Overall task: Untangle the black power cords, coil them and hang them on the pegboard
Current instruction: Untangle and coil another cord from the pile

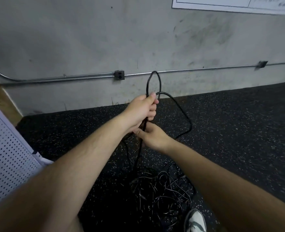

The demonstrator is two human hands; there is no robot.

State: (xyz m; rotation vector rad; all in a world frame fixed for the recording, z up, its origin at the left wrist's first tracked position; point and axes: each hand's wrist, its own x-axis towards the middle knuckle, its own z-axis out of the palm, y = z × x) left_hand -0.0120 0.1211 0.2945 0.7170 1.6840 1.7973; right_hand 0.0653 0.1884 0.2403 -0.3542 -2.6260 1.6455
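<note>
A black power cord point(185, 114) rises from the floor into both hands. My left hand point(142, 109) grips it in a fist; one narrow loop sticks up above the fist and a wider loop arcs out to the right and down. Just below, my right hand point(152, 137) pinches the same cord between thumb and fingers. A tangled heap of black cords point(161, 190) lies on the floor under my arms. The white pegboard point(6, 156) stands at the left edge.
The floor is black speckled rubber point(239, 131). A grey concrete wall point(88, 39) carries a metal conduit with an outlet box point(119, 75). My shoe point(196, 221) shows at the bottom, next to the heap.
</note>
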